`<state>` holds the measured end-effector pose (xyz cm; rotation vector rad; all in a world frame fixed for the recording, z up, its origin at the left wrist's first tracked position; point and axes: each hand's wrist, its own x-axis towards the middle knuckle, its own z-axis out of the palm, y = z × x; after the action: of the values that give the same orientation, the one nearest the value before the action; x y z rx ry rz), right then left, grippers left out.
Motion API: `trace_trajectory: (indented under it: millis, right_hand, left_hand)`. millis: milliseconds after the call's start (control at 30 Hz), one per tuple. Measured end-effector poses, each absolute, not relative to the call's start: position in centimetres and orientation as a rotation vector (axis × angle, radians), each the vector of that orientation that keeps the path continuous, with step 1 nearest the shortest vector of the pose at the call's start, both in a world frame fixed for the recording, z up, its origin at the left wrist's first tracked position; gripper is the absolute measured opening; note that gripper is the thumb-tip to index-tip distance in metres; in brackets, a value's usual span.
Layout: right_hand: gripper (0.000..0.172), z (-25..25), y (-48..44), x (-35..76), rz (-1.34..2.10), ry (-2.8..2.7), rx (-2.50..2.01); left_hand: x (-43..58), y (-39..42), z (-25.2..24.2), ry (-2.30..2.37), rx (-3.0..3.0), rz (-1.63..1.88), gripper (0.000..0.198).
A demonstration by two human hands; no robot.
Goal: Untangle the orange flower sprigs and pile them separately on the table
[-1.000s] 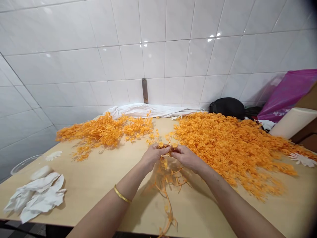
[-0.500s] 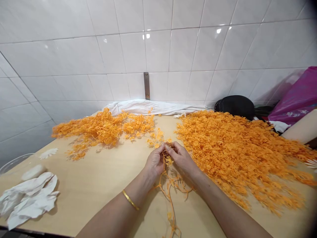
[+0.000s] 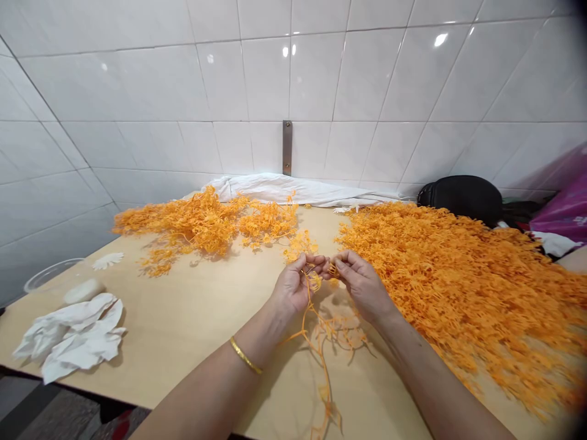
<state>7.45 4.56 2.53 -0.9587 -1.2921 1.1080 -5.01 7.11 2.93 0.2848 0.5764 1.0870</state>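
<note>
While the orange sprig [image 3: 321, 330] hangs down over the wooden table [image 3: 183, 330], its top is pinched between the left hand [image 3: 293, 287] and the right hand [image 3: 362, 287] — fingertips closed on it, nearly touching. A large orange pile [image 3: 458, 269] lies just right; a smaller heap [image 3: 202, 226] — well left.

Hands [image 3: 328, 284] slightly farther apart

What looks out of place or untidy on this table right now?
Nothing looks damaged. Crumpled white paper lies loose near the table's left front edge. The orange sprig pinched by the left hand and right hand trails past the near edge.
</note>
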Motion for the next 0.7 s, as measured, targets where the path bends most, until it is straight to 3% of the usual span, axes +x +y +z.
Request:
trace_trajectory:
  millis: [400,700]
  right_hand:
    - [0.019,2.2,2.7,5.4,0.641,-1.795,-1.288]
    - [0.027,1.7,3.6,5.0,1.081,-1.238,-0.969]
  left_hand:
    - [-5.3,7.4,2.3,0.62,0.225,1.083,0.015]
    - [-5.0,6.6,3.6,0.414,0.298,1.09,0.022]
